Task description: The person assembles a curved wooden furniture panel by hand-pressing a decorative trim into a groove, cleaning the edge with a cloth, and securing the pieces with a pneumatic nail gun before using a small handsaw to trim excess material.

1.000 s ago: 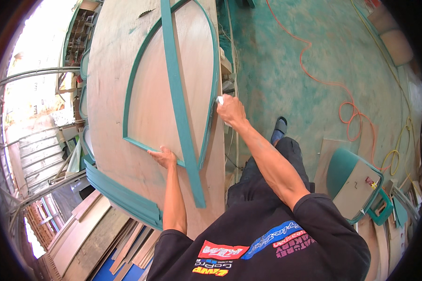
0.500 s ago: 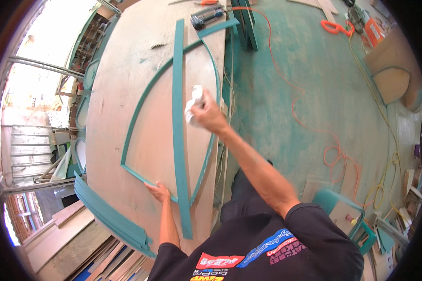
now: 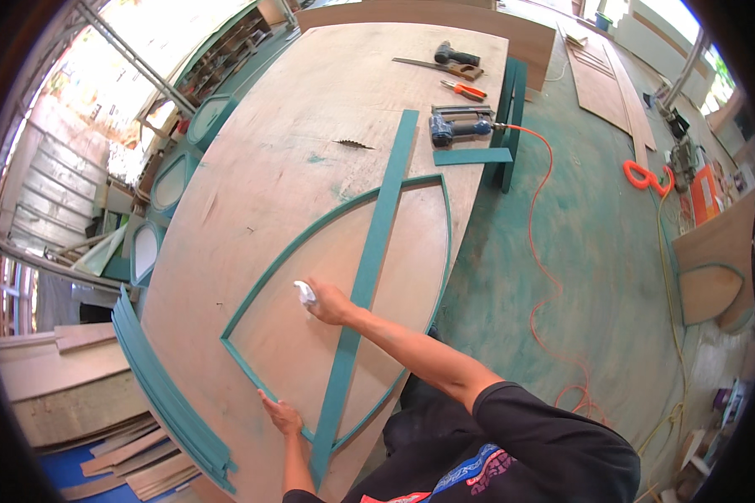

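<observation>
A pointed-arch wooden panel with a thin teal rim lies on the large plywood tabletop. Lengthwise across it rests a long flat teal strip. My right hand is closed around a crumpled white cloth, over the panel just left of the strip. Its forearm crosses above the strip. At the panel's near-left edge, my left hand touches the teal rim with its fingers stretched out. Part of the near right rim is hidden behind my right arm.
Toward the table's far right are a nail gun with an orange hose, pliers, a handsaw, a drill and a short teal strip. Stacked teal strips line the left edge. A dark serrated piece lies mid-table.
My right hand has moved with the cloth from the right side of the strip to its left. My left hand stays at the rim. The view has shifted, showing more of the table's far end.
</observation>
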A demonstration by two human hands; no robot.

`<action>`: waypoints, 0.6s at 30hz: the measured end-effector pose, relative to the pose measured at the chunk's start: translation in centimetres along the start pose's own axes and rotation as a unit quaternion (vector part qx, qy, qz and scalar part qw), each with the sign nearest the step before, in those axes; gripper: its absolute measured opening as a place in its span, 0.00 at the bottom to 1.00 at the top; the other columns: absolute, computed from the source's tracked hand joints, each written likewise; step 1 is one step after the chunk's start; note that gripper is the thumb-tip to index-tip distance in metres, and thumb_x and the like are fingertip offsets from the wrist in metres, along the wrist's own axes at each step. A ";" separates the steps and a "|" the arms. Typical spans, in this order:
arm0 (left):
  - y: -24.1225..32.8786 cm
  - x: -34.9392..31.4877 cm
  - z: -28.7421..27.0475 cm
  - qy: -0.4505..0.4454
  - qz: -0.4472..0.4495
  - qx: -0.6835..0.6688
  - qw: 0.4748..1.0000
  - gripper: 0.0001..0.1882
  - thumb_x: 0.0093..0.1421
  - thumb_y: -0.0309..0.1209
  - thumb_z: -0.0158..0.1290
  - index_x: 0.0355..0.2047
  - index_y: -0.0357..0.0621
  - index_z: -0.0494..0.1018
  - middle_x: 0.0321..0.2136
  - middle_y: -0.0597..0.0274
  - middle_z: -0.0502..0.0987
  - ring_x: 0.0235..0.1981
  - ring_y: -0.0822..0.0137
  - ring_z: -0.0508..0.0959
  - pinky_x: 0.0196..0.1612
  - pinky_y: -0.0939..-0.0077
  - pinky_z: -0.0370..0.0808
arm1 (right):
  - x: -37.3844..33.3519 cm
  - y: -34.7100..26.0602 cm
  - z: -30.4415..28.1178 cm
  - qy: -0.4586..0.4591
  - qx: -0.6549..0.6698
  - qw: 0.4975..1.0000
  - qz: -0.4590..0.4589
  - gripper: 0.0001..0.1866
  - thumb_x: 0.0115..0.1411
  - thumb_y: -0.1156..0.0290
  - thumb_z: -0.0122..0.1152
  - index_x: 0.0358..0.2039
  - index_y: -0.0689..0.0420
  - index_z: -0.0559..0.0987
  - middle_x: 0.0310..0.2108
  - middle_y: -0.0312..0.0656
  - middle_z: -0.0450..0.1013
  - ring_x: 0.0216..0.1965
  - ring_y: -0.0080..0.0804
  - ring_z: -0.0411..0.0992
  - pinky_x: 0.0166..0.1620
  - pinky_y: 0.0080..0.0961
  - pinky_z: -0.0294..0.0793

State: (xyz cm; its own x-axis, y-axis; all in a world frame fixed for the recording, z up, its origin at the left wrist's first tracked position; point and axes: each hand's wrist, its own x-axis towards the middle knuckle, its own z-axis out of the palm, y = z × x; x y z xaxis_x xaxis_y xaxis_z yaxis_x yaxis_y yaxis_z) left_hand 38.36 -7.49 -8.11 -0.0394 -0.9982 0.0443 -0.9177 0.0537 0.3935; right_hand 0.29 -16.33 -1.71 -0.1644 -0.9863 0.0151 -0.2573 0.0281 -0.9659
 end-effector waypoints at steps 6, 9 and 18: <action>2.3 -1.1 -1.7 -0.020 -0.070 0.278 0.958 0.36 0.68 0.30 0.50 0.73 0.32 0.52 0.72 0.40 0.55 0.71 0.40 0.59 0.71 0.48 0.59 | -2.1 2.7 -3.4 0.001 -0.042 0.998 -0.054 0.34 0.59 0.72 0.67 0.66 0.58 0.67 0.53 0.55 0.75 0.50 0.55 0.78 0.52 0.43 0.79; 9.5 -0.9 -1.0 0.044 -0.034 0.282 0.958 0.35 0.67 0.41 0.54 0.68 0.30 0.62 0.71 0.43 0.60 0.69 0.41 0.63 0.68 0.44 0.61 | -2.4 2.5 -11.7 0.022 -0.002 1.000 -0.014 0.25 0.60 0.73 0.64 0.59 0.62 0.76 0.46 0.52 0.80 0.46 0.45 0.80 0.51 0.38 0.80; 27.2 -1.8 4.0 -0.016 0.122 0.154 0.980 0.37 0.60 0.35 0.62 0.70 0.46 0.64 0.52 0.48 0.74 0.54 0.48 0.74 0.55 0.50 0.70 | -3.3 5.3 -31.9 0.182 0.080 0.970 0.137 0.16 0.65 0.68 0.62 0.50 0.63 0.82 0.34 0.42 0.82 0.35 0.28 0.79 0.41 0.27 0.79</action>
State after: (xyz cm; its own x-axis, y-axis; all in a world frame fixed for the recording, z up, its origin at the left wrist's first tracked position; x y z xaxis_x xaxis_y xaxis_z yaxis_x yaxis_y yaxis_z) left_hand 11.92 -4.38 -1.17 -0.2804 -0.9572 0.0713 -0.9552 0.2856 0.0781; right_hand -30.90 -7.69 1.40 -0.5392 -0.8213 -0.1865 -0.0088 0.2270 -0.9739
